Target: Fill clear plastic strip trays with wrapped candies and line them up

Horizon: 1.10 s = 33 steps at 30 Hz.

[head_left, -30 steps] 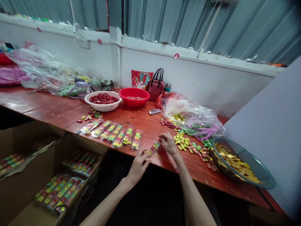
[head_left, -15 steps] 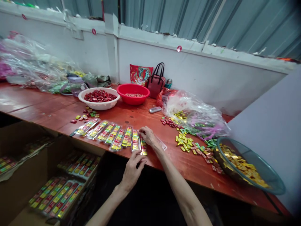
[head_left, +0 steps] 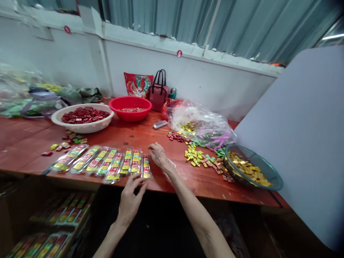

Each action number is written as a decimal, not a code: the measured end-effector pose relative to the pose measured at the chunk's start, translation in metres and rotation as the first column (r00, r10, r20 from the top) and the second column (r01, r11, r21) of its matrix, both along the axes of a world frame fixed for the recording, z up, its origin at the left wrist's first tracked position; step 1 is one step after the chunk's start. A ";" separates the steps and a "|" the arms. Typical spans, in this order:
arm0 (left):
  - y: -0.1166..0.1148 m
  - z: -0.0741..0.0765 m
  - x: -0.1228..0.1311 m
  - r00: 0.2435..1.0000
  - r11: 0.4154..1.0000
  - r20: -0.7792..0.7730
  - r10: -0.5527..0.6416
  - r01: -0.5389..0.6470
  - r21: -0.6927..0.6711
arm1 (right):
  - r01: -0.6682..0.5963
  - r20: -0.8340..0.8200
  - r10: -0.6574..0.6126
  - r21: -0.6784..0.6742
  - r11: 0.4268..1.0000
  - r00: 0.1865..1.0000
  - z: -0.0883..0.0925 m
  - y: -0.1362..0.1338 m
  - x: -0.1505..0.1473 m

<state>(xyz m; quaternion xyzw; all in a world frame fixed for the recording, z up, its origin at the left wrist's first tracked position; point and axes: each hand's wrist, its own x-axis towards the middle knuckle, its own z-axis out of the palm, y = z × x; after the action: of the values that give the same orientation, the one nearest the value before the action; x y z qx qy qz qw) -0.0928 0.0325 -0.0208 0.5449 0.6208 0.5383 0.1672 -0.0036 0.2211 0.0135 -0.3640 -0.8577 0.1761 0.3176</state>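
Several clear strip packs (head_left: pixel 107 163) filled with red, yellow and green wrapped sweets lie side by side on the red wooden table (head_left: pixel 166 179). The rightmost pack (head_left: pixel 146 166) lies between my hands. My left hand (head_left: pixel 131 195) is at the table's near edge, fingers spread, fingertips touching that pack's lower end. My right hand (head_left: pixel 158 154) rests on the table just right of the pack's upper end, fingers loosely curled, over an empty clear sleeve (head_left: pixel 172 164). Neither hand grips anything I can see.
A white bowl of red sweets (head_left: pixel 83 117) and a red bowl (head_left: pixel 130 107) stand behind. Loose sweets (head_left: pixel 200 159), a plastic bag (head_left: pixel 201 123) and a green basin of gold sweets (head_left: pixel 251 172) lie right. A grey board (head_left: pixel 303 143) stands at right. Boxes of packs (head_left: pixel 53 229) sit below.
My right hand carried a filled pack leftward and laid it at the right end of the row. My left hand followed to its lower end. The camera view swung to the right.
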 end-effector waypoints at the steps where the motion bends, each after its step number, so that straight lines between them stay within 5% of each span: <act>1: -0.001 0.000 0.000 1.000 1.000 0.008 0.000 0.000 0.006 | 0.027 0.010 -0.027 0.012 1.000 1.000 0.002 -0.003 0.013; 9: -0.012 0.002 0.011 0.995 0.990 -0.078 0.069 -0.059 0.126 | 0.197 0.195 -0.205 0.060 0.979 0.959 -0.011 -0.047 0.099; 13: -0.015 -0.002 0.025 0.996 0.995 -0.083 -0.018 0.026 0.100 | 0.211 0.008 -0.211 -0.063 0.976 0.978 -0.014 -0.057 0.112; 16: -0.009 0.001 0.039 0.989 0.991 0.060 -0.137 0.136 0.014 | 0.143 -0.252 -0.224 -0.303 0.942 0.941 -0.007 -0.072 0.130; 20: 0.013 0.013 0.057 0.870 0.949 0.436 -0.229 0.299 -0.099 | -0.157 -0.540 -0.309 -0.652 0.742 0.783 0.002 -0.114 0.158; 24: 0.037 0.024 0.071 0.680 0.856 0.635 -0.368 0.515 -0.054 | -0.405 -0.626 -0.352 -0.747 0.528 0.696 0.001 -0.159 0.178; 27: 0.044 0.029 0.082 0.655 0.817 0.635 -0.410 0.574 -0.065 | -0.446 -0.613 -0.418 -0.783 0.433 0.671 -0.005 -0.173 0.190; 29: 0.047 0.030 0.089 0.688 0.841 0.630 -0.361 0.532 -0.099 | -0.396 -0.594 -0.422 -0.789 0.469 0.685 -0.007 -0.169 0.201; 33: 0.061 0.028 0.095 0.714 0.908 0.653 -0.251 0.408 -0.097 | -0.142 -0.537 -0.436 -0.732 0.667 0.722 -0.005 -0.136 0.232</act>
<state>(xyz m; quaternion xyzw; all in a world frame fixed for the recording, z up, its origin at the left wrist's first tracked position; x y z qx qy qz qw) 0.0022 0.0939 0.0067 0.4129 0.4800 0.5725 0.5208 0.2279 0.0855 0.0087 -0.4428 -0.5015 0.5937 0.4471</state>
